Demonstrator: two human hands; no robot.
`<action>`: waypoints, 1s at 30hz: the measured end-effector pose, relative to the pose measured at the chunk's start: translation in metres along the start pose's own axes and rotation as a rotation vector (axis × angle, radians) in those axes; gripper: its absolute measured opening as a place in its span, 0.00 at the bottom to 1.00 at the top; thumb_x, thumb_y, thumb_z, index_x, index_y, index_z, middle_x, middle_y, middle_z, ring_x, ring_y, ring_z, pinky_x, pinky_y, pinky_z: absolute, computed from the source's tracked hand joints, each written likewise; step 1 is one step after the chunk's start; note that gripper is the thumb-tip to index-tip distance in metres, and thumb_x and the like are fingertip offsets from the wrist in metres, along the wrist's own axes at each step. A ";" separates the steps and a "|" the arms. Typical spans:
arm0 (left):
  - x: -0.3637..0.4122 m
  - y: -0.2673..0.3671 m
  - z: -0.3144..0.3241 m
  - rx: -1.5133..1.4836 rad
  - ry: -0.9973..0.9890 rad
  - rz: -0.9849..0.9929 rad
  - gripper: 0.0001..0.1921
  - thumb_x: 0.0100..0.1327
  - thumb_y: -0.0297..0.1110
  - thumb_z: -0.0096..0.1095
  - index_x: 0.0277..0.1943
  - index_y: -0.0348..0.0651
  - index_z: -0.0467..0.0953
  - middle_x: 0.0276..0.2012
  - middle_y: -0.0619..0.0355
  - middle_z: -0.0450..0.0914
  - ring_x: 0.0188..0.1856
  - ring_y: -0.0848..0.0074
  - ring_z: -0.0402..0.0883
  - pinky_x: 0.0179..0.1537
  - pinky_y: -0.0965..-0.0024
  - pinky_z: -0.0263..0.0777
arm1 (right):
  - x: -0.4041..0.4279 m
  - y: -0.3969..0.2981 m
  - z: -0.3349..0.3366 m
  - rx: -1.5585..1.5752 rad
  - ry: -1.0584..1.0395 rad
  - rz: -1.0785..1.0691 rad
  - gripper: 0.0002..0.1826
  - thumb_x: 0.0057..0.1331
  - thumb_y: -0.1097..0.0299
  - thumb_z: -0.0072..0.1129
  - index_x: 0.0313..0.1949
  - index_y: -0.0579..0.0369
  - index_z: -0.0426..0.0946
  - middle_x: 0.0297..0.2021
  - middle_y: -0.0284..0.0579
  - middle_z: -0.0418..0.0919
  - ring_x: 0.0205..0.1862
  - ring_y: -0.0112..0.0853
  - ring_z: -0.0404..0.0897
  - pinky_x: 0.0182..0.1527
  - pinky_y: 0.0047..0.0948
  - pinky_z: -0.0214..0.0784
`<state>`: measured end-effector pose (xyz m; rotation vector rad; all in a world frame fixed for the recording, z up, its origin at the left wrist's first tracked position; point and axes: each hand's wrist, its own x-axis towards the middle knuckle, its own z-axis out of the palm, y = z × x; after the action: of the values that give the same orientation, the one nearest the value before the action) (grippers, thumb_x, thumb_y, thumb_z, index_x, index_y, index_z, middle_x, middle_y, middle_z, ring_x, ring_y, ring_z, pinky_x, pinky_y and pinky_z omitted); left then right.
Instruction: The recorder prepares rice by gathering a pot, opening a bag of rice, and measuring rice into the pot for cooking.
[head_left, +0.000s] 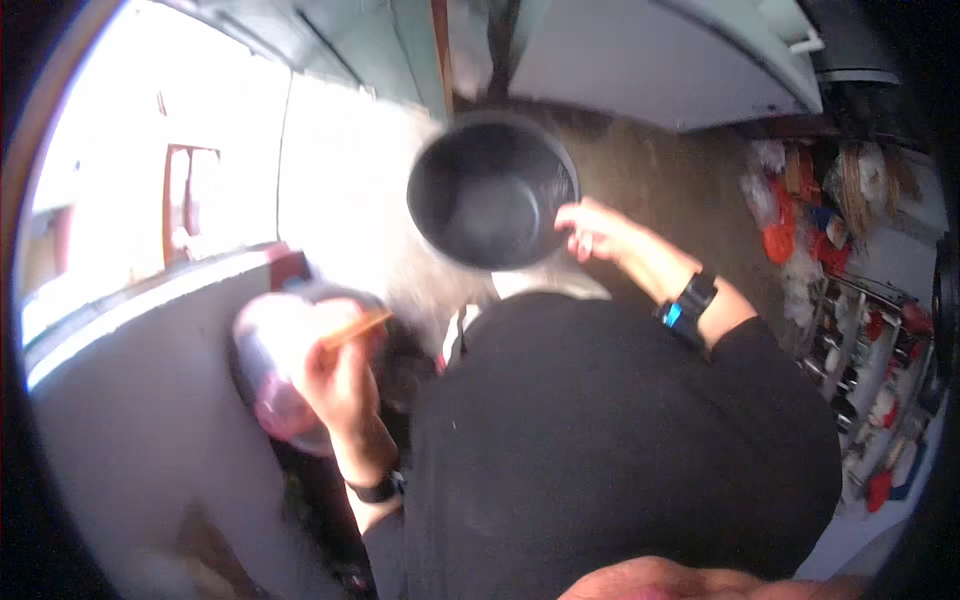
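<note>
My right hand (600, 236) is at the right side of a large black tub (491, 191), its fingers bent over the rim. The mouth of the tub faces up towards me, and no contents show inside. On the other side, my left hand (341, 379) pinches a thin, flat orange-brown piece (356, 330), too blurred to name exactly. Just beyond and below that hand is a pinkish translucent plastic bag (281, 412), which seems to sit in a dark container whose lower part is hidden. Strong light washes out part of this area.
A low grey wall (150, 397) runs along the left, with a bright opening above it. At the right stands a metal rack (855, 330) crowded with bags and red items. A pale cabinet-like panel (645, 60) rises beyond the concrete floor (660, 172).
</note>
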<state>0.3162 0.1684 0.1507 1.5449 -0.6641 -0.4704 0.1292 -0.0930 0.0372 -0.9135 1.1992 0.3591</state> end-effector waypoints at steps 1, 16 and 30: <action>0.024 0.008 0.004 0.164 -0.062 0.214 0.11 0.52 0.23 0.55 0.39 0.31 0.69 0.30 0.50 0.74 0.26 0.75 0.73 0.30 0.78 0.69 | 0.006 -0.011 0.000 -0.042 -0.065 -0.036 0.09 0.51 0.67 0.48 0.25 0.61 0.66 0.10 0.42 0.63 0.11 0.24 0.64 0.08 0.21 0.56; 0.215 0.105 0.128 -0.931 -0.904 0.693 0.09 0.47 0.26 0.59 0.30 0.29 0.70 0.29 0.45 0.72 0.25 0.65 0.73 0.25 0.72 0.70 | 0.069 0.075 -0.049 0.462 0.427 -0.046 0.14 0.56 0.59 0.41 0.36 0.56 0.65 0.25 0.41 0.68 0.24 0.25 0.66 0.24 0.21 0.58; 0.191 0.153 0.308 -1.211 -1.909 0.711 0.04 0.56 0.27 0.50 0.35 0.38 0.67 0.31 0.50 0.68 0.30 0.67 0.70 0.26 0.74 0.72 | 0.072 0.236 0.021 0.552 1.000 -0.046 0.14 0.58 0.55 0.42 0.27 0.52 0.67 0.20 0.40 0.68 0.21 0.30 0.68 0.23 0.30 0.61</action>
<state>0.2364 -0.1897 0.2932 -0.7177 -1.7173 -1.3721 0.0086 0.0510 -0.1245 -0.6135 2.0387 -0.5318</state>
